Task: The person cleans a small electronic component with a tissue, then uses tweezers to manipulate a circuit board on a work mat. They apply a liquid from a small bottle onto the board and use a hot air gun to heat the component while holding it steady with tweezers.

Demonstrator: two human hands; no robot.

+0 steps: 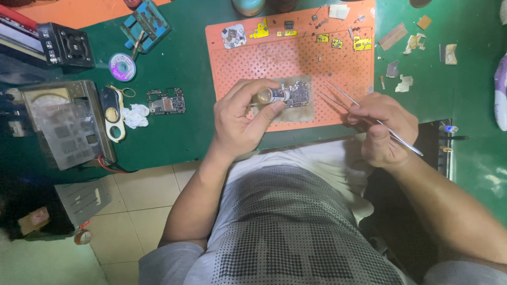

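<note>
1. The left hand [240,119] pinches a small brass-coloured tube with a pale label [270,95] between thumb and fingers, lying on its side with its tip pointing toward a small dark circuit board [297,93]
2. That dark board lies on a square of worn beige cloth [301,108], which sits on the orange perforated silicone work mat [285,58] spread over the green desk mat [185,132]
3. The right hand [383,126] is closed around thin silver metal tweezers [364,113], its fingers pressed on their middle; the two tips stand slightly apart and point up-left, near the right edge of the cloth without touching the board
4. Along the far edge of the orange mat lie small yellow and dark chip parts [338,39]
5. To the left on the green mat rest a second bare green-black circuit board [166,101], a crumpled white tissue [135,115], a purple spool of solder wire [122,67] and a blue metal board holder [145,24]
</note>
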